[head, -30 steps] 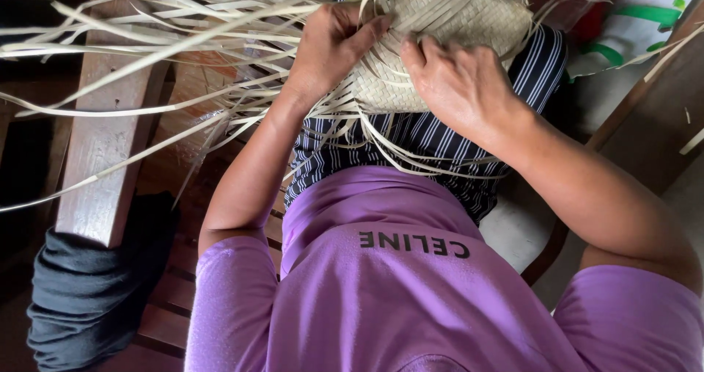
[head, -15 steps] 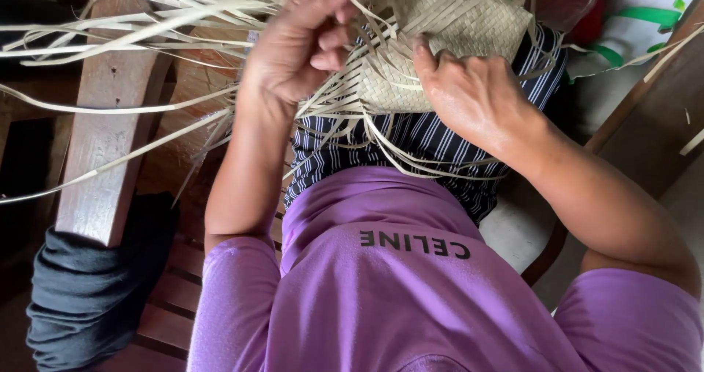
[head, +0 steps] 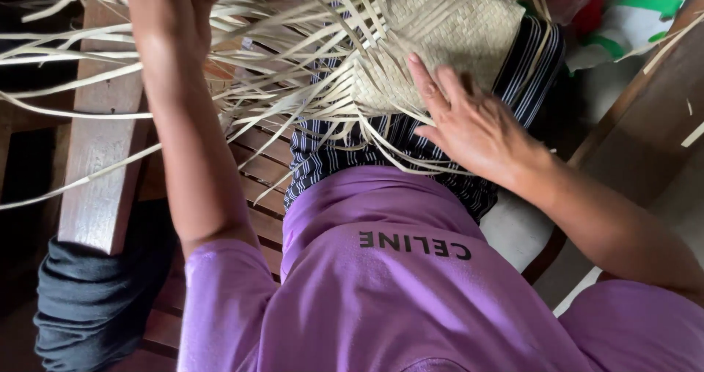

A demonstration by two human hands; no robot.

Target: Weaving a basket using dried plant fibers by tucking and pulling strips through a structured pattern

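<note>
home weaving spot | slatted wooden bench point(head: 257, 159) | loose straw strips point(head: 66, 56)

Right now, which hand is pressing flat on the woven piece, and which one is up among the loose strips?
The right hand lies flat on the woven mat. The left hand is raised among the loose pale strips, its fingers cut off by the frame.

Soft daylight falls from my right; the left side is dark, and my raised left hand point(head: 172, 12) is slightly blurred.

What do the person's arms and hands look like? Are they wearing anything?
Both arms are bare from short purple sleeves down. The left hand and right hand wear no gloves, and no rings, watch or bracelets show.
</note>
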